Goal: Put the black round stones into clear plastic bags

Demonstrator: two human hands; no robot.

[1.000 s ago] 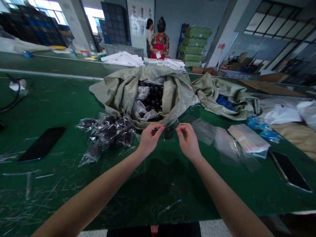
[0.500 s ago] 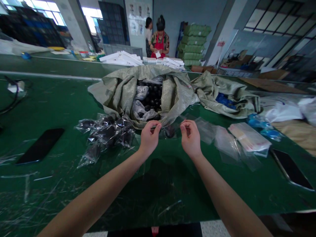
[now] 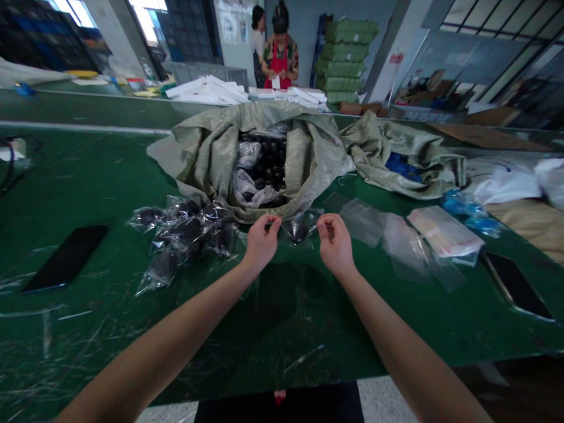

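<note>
Clear film bag at centre of frame: glossy, crinkled, dark rounded object inside. Left hand: thumb and fingertips pinched together on bag's left edge. Right hand: similar pinch at right edge. Just above, woven sack: coarse, rumpled rim, smooth black ovoids within. Left of centre, shiny heap of wrapped dark pieces. Right of centre, flat clear sleeves. Green counter: scuffed, open stretch at lower centre, front edge near bottom of frame.

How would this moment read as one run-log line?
left hand: pinching left side of clear plastic bag | right hand: pinching its right side | black rounded piece: inside bag | open woven sack: beyond
</note>
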